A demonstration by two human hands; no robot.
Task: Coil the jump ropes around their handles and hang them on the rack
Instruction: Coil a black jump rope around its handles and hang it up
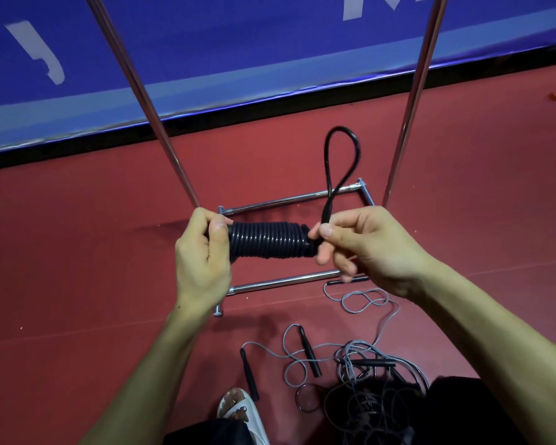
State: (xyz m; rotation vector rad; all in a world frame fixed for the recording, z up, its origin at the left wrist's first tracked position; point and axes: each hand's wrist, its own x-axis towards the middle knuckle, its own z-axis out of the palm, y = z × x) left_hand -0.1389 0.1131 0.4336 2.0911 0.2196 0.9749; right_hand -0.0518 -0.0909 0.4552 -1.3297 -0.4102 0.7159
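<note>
Overall: one black rope, wound up, is held in both hands above the base of the rack [286, 199].
Left hand [203, 255]: fingers and thumb curl round the left end of the coil [267, 239] and grip it.
Right hand [363, 248]: thumb and forefinger pinch the rope at the right end of the coil, at the foot of the loop [342, 155]. The other fingers are loosely bent below.
Coil: black, with tight side-by-side turns, lying roughly level between the hands. What it is wound on is hidden by the turns and the hands.
Loop: free black bight standing up from the pinch. Its strands cross just above the fingers.
Rack: chrome. Two long base bars lie on the floor [77, 236] behind and below the coil. Two uprights [135, 85] rise out of frame, one each side; the top is out of view.
Pile [360, 358]: grey ropes tangled on the floor at lower right, near the front base bar.
Handles [308, 351]: black and slim. Two lie apart, left of the pile; more sit in the tangle.
Floor: red.
Banner [206, 53]: blue with white marks, along the far floor edge.
Sandal [241, 409]: white, on a foot, at bottom centre.
</note>
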